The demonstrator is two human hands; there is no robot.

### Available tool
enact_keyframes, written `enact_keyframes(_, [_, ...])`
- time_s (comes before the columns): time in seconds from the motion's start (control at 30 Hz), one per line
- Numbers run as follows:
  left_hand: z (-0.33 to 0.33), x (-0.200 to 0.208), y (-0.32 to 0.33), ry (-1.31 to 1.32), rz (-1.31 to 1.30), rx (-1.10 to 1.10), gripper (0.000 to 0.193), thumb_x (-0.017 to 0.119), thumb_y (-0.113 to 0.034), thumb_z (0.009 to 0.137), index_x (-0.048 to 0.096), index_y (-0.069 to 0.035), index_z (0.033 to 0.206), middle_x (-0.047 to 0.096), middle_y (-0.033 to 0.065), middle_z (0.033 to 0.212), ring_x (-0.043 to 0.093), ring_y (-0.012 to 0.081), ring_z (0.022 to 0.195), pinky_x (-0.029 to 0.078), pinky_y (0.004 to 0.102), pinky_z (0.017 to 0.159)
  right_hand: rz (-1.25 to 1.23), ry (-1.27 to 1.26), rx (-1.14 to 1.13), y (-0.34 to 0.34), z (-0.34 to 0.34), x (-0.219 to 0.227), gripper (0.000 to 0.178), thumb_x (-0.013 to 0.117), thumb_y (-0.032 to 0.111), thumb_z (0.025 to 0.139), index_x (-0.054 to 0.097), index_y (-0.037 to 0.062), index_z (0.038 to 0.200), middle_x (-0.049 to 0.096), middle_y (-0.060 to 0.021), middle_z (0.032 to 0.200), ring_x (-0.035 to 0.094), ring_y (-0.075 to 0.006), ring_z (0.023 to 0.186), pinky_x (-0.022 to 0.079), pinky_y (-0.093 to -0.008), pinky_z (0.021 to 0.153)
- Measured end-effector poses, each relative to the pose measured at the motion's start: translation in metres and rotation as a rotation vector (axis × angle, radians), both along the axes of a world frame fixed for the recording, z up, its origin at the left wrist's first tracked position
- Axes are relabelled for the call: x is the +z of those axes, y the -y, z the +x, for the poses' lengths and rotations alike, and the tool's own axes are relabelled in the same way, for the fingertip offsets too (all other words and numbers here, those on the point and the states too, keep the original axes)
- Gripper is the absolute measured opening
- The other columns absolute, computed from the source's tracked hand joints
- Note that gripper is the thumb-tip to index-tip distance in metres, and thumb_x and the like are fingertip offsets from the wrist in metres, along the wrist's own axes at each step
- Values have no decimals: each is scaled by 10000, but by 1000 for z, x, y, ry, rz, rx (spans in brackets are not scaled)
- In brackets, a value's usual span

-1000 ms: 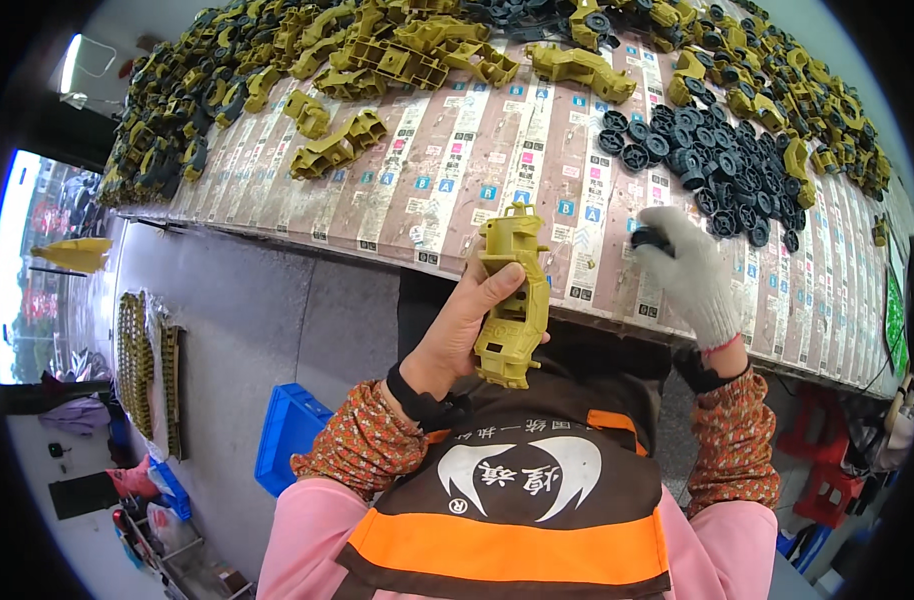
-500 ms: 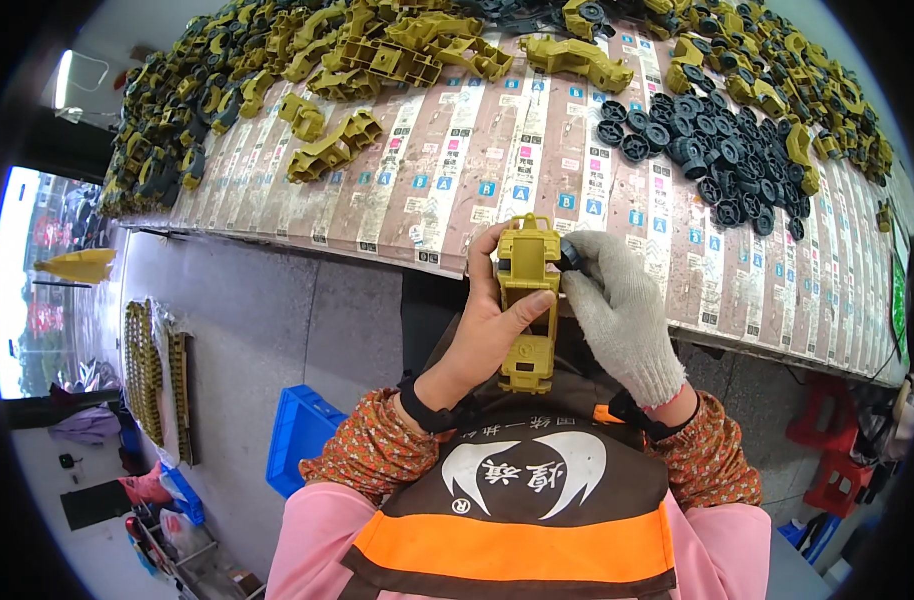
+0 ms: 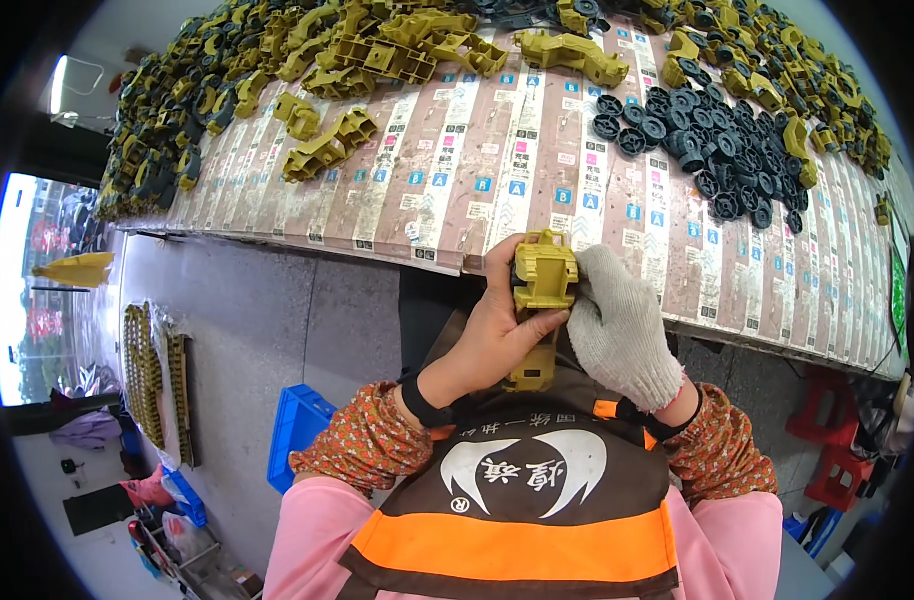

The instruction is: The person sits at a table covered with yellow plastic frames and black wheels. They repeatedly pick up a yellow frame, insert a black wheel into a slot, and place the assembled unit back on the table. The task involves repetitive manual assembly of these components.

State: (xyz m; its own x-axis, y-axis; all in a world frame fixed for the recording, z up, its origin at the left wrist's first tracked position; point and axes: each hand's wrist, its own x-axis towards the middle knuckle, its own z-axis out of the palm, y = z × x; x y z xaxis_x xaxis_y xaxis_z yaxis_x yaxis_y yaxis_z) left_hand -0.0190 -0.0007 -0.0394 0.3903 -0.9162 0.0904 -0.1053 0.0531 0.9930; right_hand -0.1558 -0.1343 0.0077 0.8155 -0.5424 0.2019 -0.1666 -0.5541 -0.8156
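My bare left hand (image 3: 492,335) is wrapped round a yellow plastic toy vehicle body (image 3: 545,278), its thumb across the middle. The body stands lengthwise over the table's near edge, in front of my apron. On its right side my right hand (image 3: 622,325), in a pale knitted glove, has its fingers closed against the front end. The black toy wheel that showed at those fingertips is now hidden by the glove. A dark part peeks out on the body's left side, beside my left fingers.
A patterned sheet covers the table (image 3: 457,205). Loose black wheels (image 3: 727,150) lie at the right. Yellow bodies (image 3: 387,55) pile up at the back, and several wheeled ones (image 3: 162,130) at the far left. A blue crate (image 3: 297,435) and red stools (image 3: 827,410) stand below.
Both hands have come slightly nearer and to the right with the vehicle body, which now looks more foreshortened. The black wheel has gone out of sight behind the gloved fingers.
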Motion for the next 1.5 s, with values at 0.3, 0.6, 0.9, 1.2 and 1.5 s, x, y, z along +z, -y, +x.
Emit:
enact_keyframes(0.3, [10,4,3,-303,35,16,812,775,-102,977,247,-156,1590,528,86,1399,541,166,1278,475,354,1091,7,-225,70,27,16,25,184,585,62,881,628,4,1051,692,-290,844,699,-504,838,554,-554,745])
enact_keyframes(0.6, [28,23,1,-785,-59,255,553,700,-167,1047,416,-189,1520,638,24,1200,703,154,1000,645,342,801,-863,-422,-243,174,61,-3,138,668,171,936,675,77,1037,648,-166,1040,669,-375,1005,558,-490,835])
enact_keyframes(0.9, [31,17,-3,-866,-125,337,475,728,-220,1029,433,-169,1398,591,31,1144,673,151,942,641,359,744,-282,-214,-41,103,42,5,162,699,98,890,651,21,1025,729,-167,992,721,-364,952,575,-435,844])
enact_keyframes(1.2, [20,23,17,-760,-215,438,467,735,-205,1025,476,-146,1409,640,38,1130,694,157,955,641,351,763,260,-25,77,-9,1,4,312,688,26,928,661,22,1240,747,-205,1031,770,-336,966,590,-397,843])
enact_keyframes(1.5, [21,19,13,-511,-275,503,705,763,-65,983,349,-143,1548,590,31,1285,627,142,1123,573,319,956,181,49,69,-29,-11,0,375,627,-19,920,624,-24,1295,721,-266,1073,740,-431,984,588,-433,847])
